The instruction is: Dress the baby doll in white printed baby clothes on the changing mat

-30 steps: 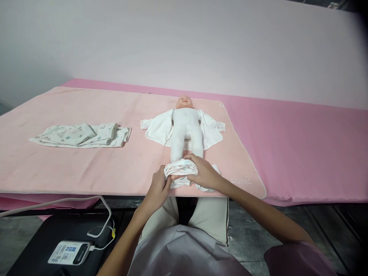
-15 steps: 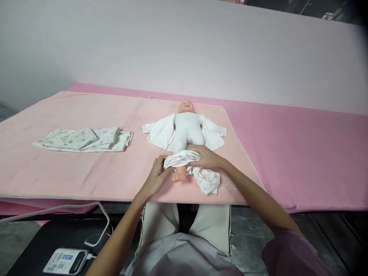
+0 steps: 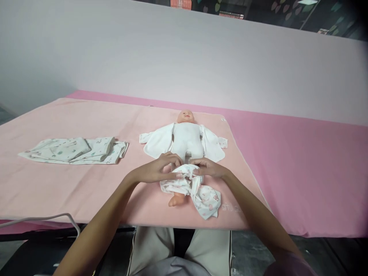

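Observation:
A baby doll (image 3: 187, 138) lies on its back on the peach mat, head away from me, a white open jacket (image 3: 161, 138) spread under its arms. White printed pants (image 3: 175, 185) are bunched around its lower legs, and one bare foot sticks out at the near end. My left hand (image 3: 161, 168) pinches the bunched cloth from the left, its fingers over the doll's leg. From the right, my right hand (image 3: 207, 168) grips the top edge of the same cloth. A loose part of the pants hangs toward the lower right.
A folded printed cloth (image 3: 74, 150) lies on the peach mat (image 3: 94, 191) at the left. Pink fabric (image 3: 299, 165) covers the table's right side. A pale partition (image 3: 186, 57) stands behind. A white cable (image 3: 43, 218) runs at the lower left.
My left hand has moved from the cloth's left side up onto its top edge. The pants' cuff has slid up the leg, and the view has tilted up slightly.

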Available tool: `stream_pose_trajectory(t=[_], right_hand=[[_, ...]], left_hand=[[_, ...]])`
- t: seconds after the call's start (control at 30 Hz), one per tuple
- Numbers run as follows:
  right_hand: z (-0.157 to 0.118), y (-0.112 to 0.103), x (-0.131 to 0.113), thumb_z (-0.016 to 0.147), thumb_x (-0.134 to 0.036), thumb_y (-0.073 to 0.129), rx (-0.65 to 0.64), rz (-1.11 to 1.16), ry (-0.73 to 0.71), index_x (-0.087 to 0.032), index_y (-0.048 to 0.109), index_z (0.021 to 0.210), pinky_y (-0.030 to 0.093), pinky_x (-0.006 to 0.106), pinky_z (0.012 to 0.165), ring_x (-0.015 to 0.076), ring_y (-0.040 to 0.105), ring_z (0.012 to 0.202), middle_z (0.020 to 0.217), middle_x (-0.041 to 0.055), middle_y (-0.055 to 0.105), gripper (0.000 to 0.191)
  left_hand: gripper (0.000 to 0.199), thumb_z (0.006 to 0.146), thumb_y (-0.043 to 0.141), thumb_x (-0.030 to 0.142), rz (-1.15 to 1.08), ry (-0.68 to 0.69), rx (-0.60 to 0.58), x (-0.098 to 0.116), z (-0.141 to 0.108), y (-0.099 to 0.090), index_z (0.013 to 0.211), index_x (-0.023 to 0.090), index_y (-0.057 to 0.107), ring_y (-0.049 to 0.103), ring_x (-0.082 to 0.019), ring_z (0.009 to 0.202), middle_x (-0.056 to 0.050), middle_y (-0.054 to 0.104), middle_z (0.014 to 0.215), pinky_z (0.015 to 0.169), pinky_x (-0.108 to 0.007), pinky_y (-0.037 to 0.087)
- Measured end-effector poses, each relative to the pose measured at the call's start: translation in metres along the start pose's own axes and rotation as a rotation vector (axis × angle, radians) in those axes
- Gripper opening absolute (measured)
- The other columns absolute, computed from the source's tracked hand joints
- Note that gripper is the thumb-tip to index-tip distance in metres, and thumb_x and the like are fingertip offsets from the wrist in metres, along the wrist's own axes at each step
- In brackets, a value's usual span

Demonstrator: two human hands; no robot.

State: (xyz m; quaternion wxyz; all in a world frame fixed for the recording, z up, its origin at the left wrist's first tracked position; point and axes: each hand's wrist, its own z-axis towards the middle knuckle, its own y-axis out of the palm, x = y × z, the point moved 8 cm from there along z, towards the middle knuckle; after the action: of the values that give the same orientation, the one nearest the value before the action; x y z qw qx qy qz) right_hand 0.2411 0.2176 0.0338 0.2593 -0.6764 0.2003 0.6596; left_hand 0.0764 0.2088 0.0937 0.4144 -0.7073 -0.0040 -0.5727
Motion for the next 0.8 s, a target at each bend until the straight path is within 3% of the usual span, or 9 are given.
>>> stream_pose_trajectory(t=[0.1,0.17,0.27,0.4,0.5,0.63,0.8], right_hand=[[-0.001,0.002,0.009,0.096,-0.064,0.069,0.035,0.149,0.024,-0.016,0.074,0.105,0.048,0.032,0.085,0.0199,0.063,0.091,0.096,0.0047,0.070,0.050],[-0.002,-0.001,0.019,0.097,-0.074,0.058,0.108,0.329,0.064,-0.016,0.074,0.100,0.051,0.037,0.086,0.0224,0.065,0.088,0.090,0.0067,0.071,0.060],[-0.002,-0.005,0.029,0.096,-0.070,0.062,0.228,0.497,0.073,-0.019,0.073,0.097,0.053,0.038,0.085,0.0229,0.064,0.085,0.086,0.0061,0.070,0.052],[-0.001,-0.008,0.028,0.088,-0.049,0.080,0.320,0.582,-0.022,-0.020,0.068,0.094,0.050,0.030,0.076,0.0175,0.061,0.080,0.088,0.0020,0.067,0.031],[0.000,-0.007,0.028,0.088,-0.045,0.083,0.341,0.589,-0.079,-0.022,0.059,0.088,0.046,0.026,0.068,0.0144,0.057,0.073,0.083,-0.0014,0.061,0.033],[-0.001,-0.009,0.026,0.092,-0.046,0.080,0.411,0.530,-0.135,-0.022,0.056,0.088,0.043,0.025,0.066,0.0135,0.053,0.070,0.080,-0.0028,0.056,0.034],[-0.002,-0.004,0.020,0.091,-0.046,0.082,0.300,0.443,-0.127,-0.020,0.058,0.086,0.041,0.025,0.069,0.0132,0.053,0.076,0.084,-0.0017,0.056,0.035]], left_hand=[[0.035,0.093,0.072,0.054,-0.118,-0.019,-0.157,0.003,0.041,0.002,0.098,0.019,0.066,0.058,-0.020,0.091,-0.003,0.064,0.096,0.082,-0.031,0.046],[0.036,0.089,0.076,0.052,-0.235,-0.018,-0.235,-0.001,0.064,0.006,0.094,0.018,0.065,0.058,-0.018,0.086,-0.003,0.063,0.093,0.076,-0.029,0.045],[0.037,0.085,0.081,0.050,-0.361,-0.042,-0.284,-0.012,0.083,0.011,0.090,0.018,0.062,0.056,-0.016,0.080,-0.001,0.059,0.087,0.070,-0.026,0.043],[0.037,0.085,0.083,0.049,-0.456,-0.078,-0.267,-0.027,0.082,0.015,0.091,0.018,0.063,0.052,-0.013,0.075,0.001,0.056,0.084,0.066,-0.024,0.038],[0.041,0.091,0.074,0.056,-0.492,-0.078,-0.234,-0.034,0.076,0.015,0.100,0.017,0.068,0.053,-0.015,0.080,-0.002,0.059,0.091,0.070,-0.026,0.041],[0.047,0.097,0.063,0.063,-0.633,-0.194,-0.129,-0.046,0.073,0.014,0.096,0.017,0.068,0.056,-0.017,0.083,-0.003,0.061,0.091,0.076,-0.028,0.046],[0.039,0.089,0.078,0.051,-0.696,-0.175,-0.185,-0.046,0.072,0.017,0.084,0.015,0.063,0.050,-0.012,0.070,0.001,0.055,0.079,0.065,-0.025,0.041]])
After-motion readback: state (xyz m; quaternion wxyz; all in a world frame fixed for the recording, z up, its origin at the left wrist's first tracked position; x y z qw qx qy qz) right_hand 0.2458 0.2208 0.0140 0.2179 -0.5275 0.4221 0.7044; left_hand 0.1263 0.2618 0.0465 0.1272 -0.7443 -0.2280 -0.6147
